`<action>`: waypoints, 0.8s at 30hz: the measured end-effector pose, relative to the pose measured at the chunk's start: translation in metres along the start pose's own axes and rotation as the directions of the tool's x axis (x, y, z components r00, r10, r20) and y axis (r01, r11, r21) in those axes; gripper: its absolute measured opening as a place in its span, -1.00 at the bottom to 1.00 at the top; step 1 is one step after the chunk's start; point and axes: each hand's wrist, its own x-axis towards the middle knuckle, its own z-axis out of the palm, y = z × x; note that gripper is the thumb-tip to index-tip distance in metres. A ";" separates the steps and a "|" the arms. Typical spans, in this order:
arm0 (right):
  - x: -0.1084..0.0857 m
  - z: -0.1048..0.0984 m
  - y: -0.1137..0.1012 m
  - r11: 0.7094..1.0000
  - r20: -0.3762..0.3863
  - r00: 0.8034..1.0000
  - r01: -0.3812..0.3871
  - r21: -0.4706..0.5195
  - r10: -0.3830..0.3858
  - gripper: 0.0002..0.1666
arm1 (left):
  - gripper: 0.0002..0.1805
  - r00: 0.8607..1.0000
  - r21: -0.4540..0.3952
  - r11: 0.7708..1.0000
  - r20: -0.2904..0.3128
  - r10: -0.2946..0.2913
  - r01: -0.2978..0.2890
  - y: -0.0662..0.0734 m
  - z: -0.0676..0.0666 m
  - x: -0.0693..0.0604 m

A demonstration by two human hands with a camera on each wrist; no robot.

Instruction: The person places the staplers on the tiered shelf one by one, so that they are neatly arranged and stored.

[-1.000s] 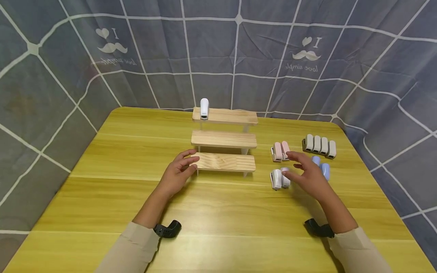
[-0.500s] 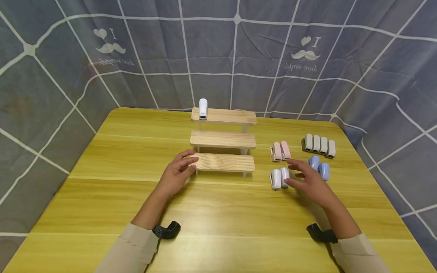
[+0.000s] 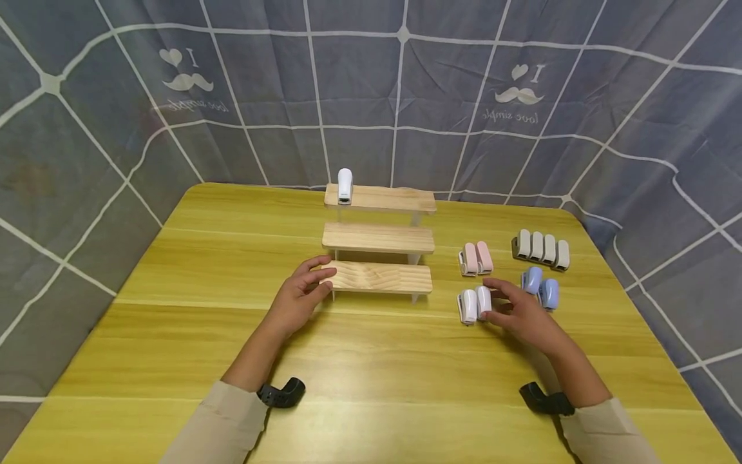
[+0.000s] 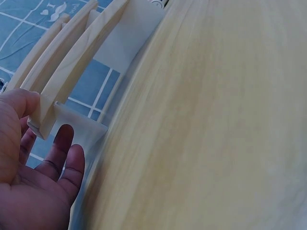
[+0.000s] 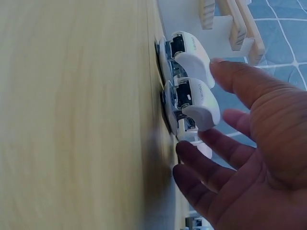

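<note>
Brings the right hand point(image 3: 523, 317) lower than one second ago, beside the right-side white rounded plastic stapler point(image 3: 484, 303), at four o'clock from the three-tier pale wooden shelf point(image 3: 382, 277); keeps this grip half open, apparently holding nothing, within reach. With the left hand point(image 3: 294, 299), pinches shelf's nine-o'clock end.

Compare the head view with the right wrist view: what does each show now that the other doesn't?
Only the head view: the left hand at the end of the lowest shelf, and the lone white stapler on the top shelf.

Only the right wrist view: the palm side of the right hand and lettering on the paired white staplers.

Both: that hand beside those paired staplers, the tabletop and the gridded curtain.
</note>
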 end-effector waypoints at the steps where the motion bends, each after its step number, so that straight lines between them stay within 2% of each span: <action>1: 0.000 0.001 0.001 1.000 0.001 1.000 -0.003 -0.001 0.003 -0.23 | -0.66 1.000 0.000 1.000 0.000 -0.001 0.001 0.000 0.000 0.000; 6: -0.001 0.002 0.002 1.000 0.008 1.000 -0.024 -0.016 0.024 -0.23 | -0.66 1.000 -0.004 1.000 -0.001 0.003 -0.003 -0.003 0.001 -0.001; 14: -0.002 0.002 0.001 0.999 0.034 0.999 -0.035 -0.034 0.036 -0.20 | -0.66 1.000 0.009 1.000 -0.021 0.011 -0.011 -0.036 0.002 0.010; 16: -0.002 0.002 0.002 0.999 0.033 0.999 -0.037 -0.035 0.039 -0.19 | -0.66 1.000 0.008 1.000 -0.020 0.012 -0.012 -0.034 0.002 0.010; 21: -0.003 0.002 0.003 0.998 0.028 0.999 -0.036 -0.056 0.038 -0.17 | -0.66 1.000 0.006 1.000 -0.014 0.010 -0.010 -0.012 0.002 0.002; 24: -0.003 0.003 0.003 0.997 0.024 0.999 -0.034 -0.070 0.036 -0.18 | -0.66 1.000 0.011 1.000 -0.014 0.015 -0.015 -0.005 0.002 0.000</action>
